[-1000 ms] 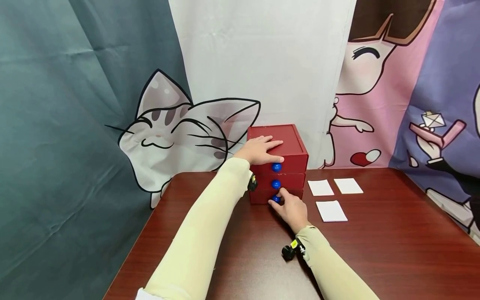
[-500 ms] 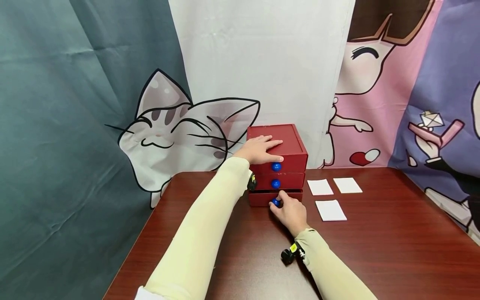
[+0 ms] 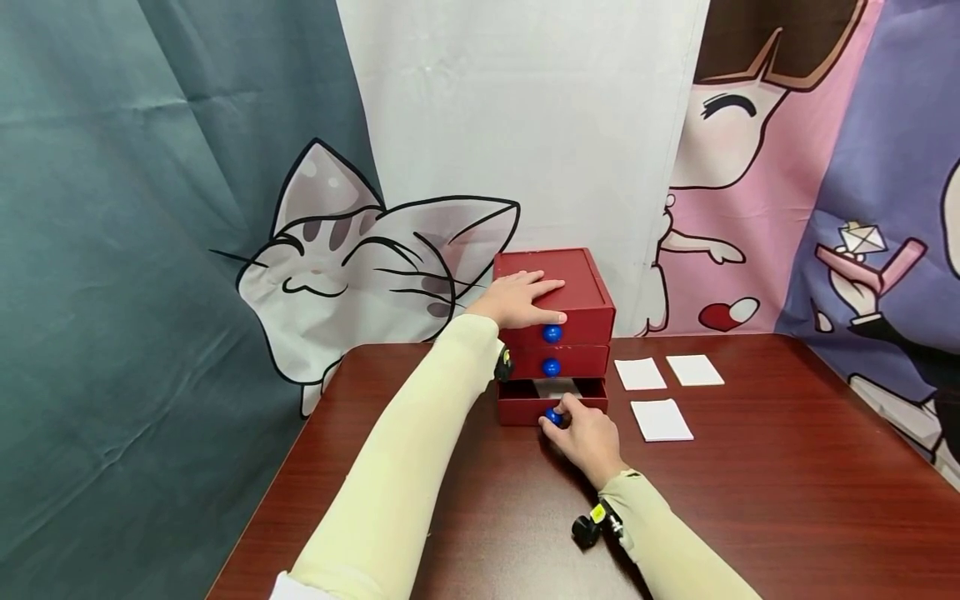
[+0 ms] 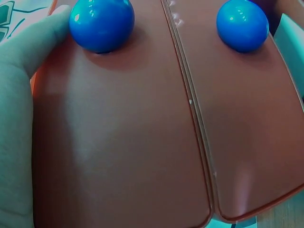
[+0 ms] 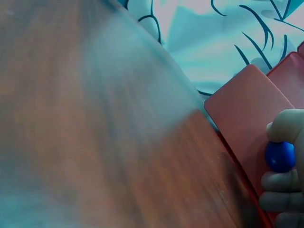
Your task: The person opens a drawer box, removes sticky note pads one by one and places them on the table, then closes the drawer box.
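Observation:
A red drawer box (image 3: 558, 275) with three stacked drawers stands at the far side of the table. My left hand (image 3: 517, 302) lies spread on its top, the thumb along the front edge above the top blue knob (image 3: 552, 333). In the left wrist view that thumb (image 4: 33, 45) reaches to a blue knob (image 4: 102, 23). The bottom drawer (image 3: 517, 410) is pulled partway out, with something pale inside. My right hand (image 3: 588, 437) pinches its blue knob (image 3: 553, 416) between thumb and fingers, as the right wrist view also shows at the knob (image 5: 280, 156). The middle drawer (image 3: 517, 362) is closed.
Several white square cards lie right of the box: a left back card (image 3: 640, 374), a right back card (image 3: 695, 370) and a nearer card (image 3: 662, 421). Behind the brown table (image 3: 787, 467) hangs a printed curtain (image 3: 525, 108).
The bottom drawer has slid out toward me from closed, so its inside now shows. My right hand has moved nearer with the knob. The left hand has stayed on the box top.

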{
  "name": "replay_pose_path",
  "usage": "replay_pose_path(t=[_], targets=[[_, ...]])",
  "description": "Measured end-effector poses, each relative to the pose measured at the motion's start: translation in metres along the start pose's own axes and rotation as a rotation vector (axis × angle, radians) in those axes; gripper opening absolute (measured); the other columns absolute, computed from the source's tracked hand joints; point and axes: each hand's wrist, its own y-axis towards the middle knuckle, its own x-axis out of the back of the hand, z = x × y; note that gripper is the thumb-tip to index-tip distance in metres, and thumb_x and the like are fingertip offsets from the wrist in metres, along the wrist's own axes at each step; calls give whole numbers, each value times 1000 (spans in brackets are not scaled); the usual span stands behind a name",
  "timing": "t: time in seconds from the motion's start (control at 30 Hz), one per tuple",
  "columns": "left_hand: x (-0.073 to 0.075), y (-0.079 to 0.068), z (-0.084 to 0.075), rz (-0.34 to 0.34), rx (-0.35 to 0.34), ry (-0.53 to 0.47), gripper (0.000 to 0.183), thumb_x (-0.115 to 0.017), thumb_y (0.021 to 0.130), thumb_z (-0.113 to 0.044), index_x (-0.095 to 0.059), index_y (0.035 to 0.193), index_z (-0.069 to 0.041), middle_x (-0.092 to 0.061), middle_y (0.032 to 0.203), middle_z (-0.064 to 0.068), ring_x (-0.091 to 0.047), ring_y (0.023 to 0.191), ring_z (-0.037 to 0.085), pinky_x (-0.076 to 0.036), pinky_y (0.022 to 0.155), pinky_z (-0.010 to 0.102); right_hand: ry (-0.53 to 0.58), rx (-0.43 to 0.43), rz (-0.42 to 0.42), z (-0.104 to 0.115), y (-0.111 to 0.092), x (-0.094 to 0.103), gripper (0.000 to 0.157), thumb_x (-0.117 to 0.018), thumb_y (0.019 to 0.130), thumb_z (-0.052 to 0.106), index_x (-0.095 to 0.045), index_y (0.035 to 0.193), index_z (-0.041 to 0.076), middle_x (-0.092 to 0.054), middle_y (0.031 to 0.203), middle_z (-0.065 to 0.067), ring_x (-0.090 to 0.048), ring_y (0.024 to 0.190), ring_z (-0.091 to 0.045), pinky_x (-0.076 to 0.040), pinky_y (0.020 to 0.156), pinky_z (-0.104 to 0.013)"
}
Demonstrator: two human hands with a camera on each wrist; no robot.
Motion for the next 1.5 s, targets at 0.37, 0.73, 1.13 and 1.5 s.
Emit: replay_pose_path(t=[0.37,0.73,1.13,1.5], targets=[[-3,5,3,-15,-7,6,81,-46,92,-74,-26,161,-38,-20,169,2,-16,155,29,-13,124,51,2,62,-14,2,-13,9,32,-86,77,40,-61,82,22,-63,61,4,-55,50,-15,-40,43,-34],[-2,4,3,-12,-5,5,81,-46,92,-74,-26,161,-38,-20,169,2,-15,155,29,-13,124,50,-2,79,31,4,-26,17,33,-87,77,40,-59,82,23,-58,58,8,-47,48,-8,-36,42,-30],[0,2,4,-12,-2,19,80,-44,93,-73,-26,161,-37,-20,168,2,-15,155,28,-12,124,49,-32,77,92,11,-24,22,34,-85,79,42,-57,81,23,-53,56,11,-45,47,-8,-35,41,-29],[-2,2,4,-16,-9,2,79,-46,93,-72,-27,161,-36,-22,168,3,-17,154,29,-14,124,49,-132,246,62,24,0,50,29,-80,85,38,-57,72,26,-47,53,13,-41,46,-7,-31,40,-28]])
